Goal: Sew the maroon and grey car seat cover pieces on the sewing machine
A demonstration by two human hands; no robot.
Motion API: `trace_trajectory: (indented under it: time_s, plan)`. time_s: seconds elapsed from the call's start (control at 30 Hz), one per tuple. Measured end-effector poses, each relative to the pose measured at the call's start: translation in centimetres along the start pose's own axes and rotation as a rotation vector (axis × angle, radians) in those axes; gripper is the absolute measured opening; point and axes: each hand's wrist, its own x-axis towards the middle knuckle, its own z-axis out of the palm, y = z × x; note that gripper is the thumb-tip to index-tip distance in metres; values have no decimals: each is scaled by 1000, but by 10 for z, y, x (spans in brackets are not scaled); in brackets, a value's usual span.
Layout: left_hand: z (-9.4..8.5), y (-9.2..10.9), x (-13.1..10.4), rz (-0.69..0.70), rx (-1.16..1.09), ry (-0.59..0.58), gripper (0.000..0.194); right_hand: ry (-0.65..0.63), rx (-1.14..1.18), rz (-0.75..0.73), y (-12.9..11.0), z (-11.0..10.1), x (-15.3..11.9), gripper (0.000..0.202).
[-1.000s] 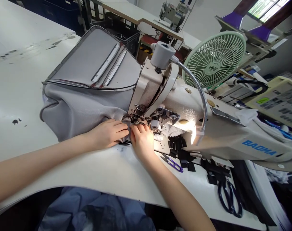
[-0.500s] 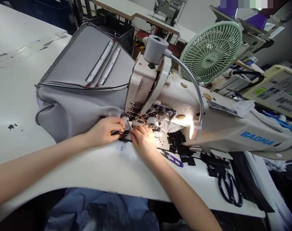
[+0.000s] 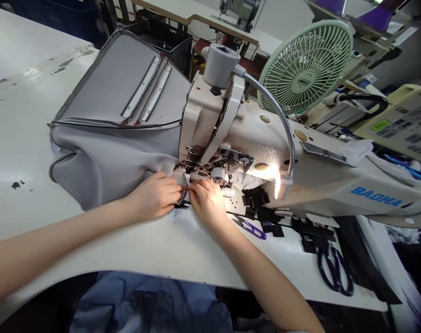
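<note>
A grey fabric cover (image 3: 106,162) with dark-bound edges and white strips lies left of the sewing machine (image 3: 245,134), one edge running in near the presser foot. My left hand (image 3: 158,195) is closed on the cover's edge just in front of the needle area. Close beside it, my right hand (image 3: 206,199) pinches the same edge with thumb and fingers, where a thin pale strip shows between the hands. The fingertips partly hide the edge itself. A lit lamp (image 3: 283,187) on a bendy neck shines on the spot.
Purple thread snips (image 3: 253,229) and black-handled scissors (image 3: 335,270) lie right of my right hand, among several black fabric pieces (image 3: 262,215). A green fan (image 3: 304,69) stands behind the machine, with a control panel (image 3: 404,122) at the right. The white table (image 3: 134,249) curves in front.
My left hand has shifted slightly right and its fingers have closed over the edge; a small black piece seen there before is now covered. My right hand stays nearly in place.
</note>
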Motion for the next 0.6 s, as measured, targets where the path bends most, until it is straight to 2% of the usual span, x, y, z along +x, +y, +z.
trace_trajectory:
  time_s: [0.2,0.37,0.6]
  plan:
    - [1,-1,1,65,81,-12,4,3,-105,193,-7,3,5,15]
    - [2,-3,-2,26,46,27,6,-58,-95,197,-8,3,11,10]
    - [5,-4,-3,5,29,43,6,-11,-32,194,-4,3,11,10]
